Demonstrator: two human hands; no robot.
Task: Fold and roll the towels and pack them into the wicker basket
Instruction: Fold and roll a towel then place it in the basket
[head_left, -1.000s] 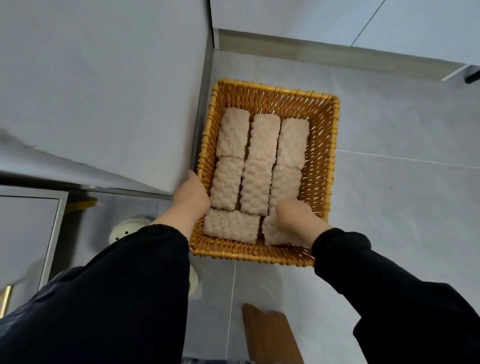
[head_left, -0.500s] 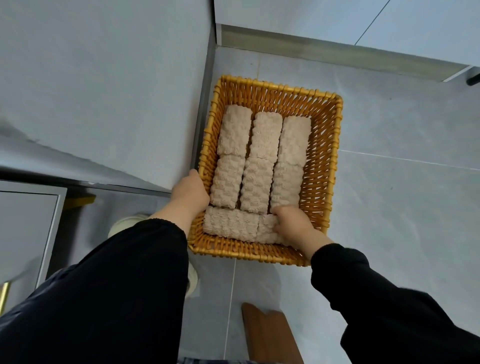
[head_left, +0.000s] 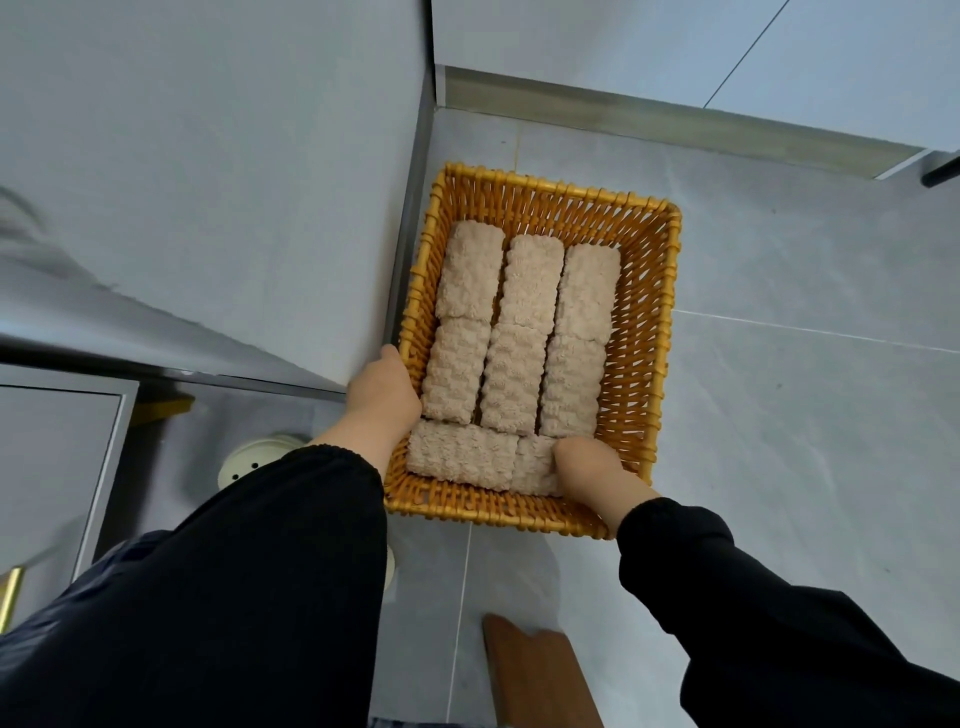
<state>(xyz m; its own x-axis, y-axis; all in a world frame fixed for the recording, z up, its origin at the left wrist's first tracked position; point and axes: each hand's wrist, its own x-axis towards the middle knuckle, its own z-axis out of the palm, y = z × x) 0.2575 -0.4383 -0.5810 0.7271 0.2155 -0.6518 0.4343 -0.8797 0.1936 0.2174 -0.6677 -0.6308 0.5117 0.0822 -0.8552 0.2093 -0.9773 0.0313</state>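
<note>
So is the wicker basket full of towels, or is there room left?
Full: the wicker basket holds eight rolled towels, six lengthwise in three columns, two crosswise at the near wall; no bare floor shows.

Grey tiled floor, pale grey wall panel at left, metal skirting strip behind, brown wooden board at bottom.
</note>
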